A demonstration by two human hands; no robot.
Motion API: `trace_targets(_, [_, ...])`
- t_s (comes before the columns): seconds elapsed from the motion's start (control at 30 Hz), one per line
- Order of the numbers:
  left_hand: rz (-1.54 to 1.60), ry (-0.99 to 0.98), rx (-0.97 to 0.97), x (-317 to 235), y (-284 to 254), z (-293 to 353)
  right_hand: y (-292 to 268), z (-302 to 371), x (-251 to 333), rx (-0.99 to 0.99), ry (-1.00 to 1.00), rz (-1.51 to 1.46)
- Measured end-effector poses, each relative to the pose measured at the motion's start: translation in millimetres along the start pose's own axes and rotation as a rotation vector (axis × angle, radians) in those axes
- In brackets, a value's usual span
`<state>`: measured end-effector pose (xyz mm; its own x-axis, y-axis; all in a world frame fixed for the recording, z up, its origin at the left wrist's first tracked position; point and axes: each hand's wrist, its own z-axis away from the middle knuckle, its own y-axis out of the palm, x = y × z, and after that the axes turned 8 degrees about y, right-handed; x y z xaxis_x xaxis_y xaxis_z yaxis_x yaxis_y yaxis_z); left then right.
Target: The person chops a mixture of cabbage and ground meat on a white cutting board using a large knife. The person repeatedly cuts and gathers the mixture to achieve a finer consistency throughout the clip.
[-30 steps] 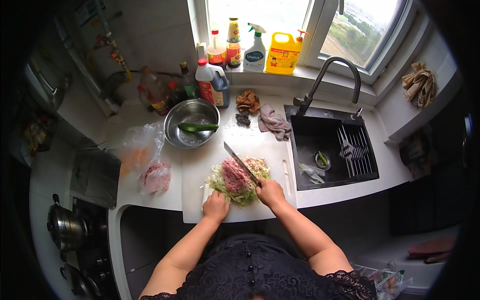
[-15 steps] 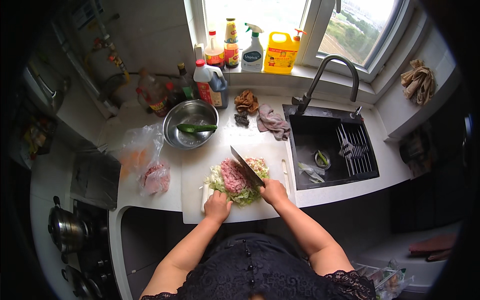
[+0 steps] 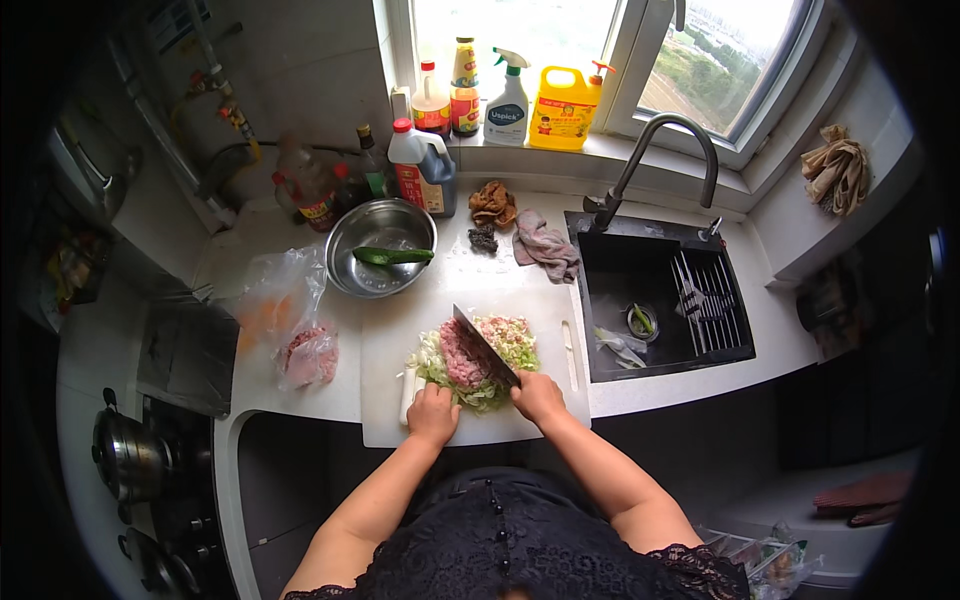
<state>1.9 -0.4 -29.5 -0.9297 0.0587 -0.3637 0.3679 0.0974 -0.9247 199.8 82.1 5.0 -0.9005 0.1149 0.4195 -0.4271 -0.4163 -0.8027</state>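
My right hand (image 3: 538,397) is closed round the handle of a cleaver (image 3: 485,345), whose broad dark blade slants up and left. The blade lies against a mound of pink minced meat (image 3: 462,352). Chopped pale and green vegetable (image 3: 428,362) surrounds the meat, with a finely chopped pink and green mix (image 3: 513,336) right of the blade. All of this is on a white cutting board (image 3: 390,325). At the near left edge of the pile is my left hand (image 3: 433,412), fingers bunched and curled down; what they grip is hidden. Beside it lies a white stalk-like piece (image 3: 408,392).
A steel bowl (image 3: 345,272) with a cucumber (image 3: 392,256) stands behind the board. Plastic bags, one with meat (image 3: 311,357), lie left. A cloth (image 3: 545,245) lies near the black sink (image 3: 625,285). Bottles line the back, including a large jug (image 3: 420,165). Pots (image 3: 130,460) stand lower left.
My right hand and the cleaver have shifted slightly left, the blade now further over the meat. My left hand keeps nearly the same place on the board.
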Motion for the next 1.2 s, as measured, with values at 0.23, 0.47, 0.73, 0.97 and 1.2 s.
trace_targets(0.23, [0.005,-0.010,-0.013,1,1,3,-18,13,16,-0.017,-0.026,-0.053])
trace_targets(0.47, [-0.002,-0.005,-0.016,2,0,3,-31,18,20,-0.052,-0.008,-0.055])
trace_targets(0.73, [-0.003,-0.006,-0.007,3,1,3,-29,6,6,-0.076,-0.001,-0.019])
trace_targets(0.97, [0.008,-0.024,0.006,2,0,3,-27,-3,-9,-0.097,0.010,0.003])
trace_targets(1.2, [0.009,-0.012,-0.001,4,3,4,-24,-6,-17,-0.060,0.057,0.022])
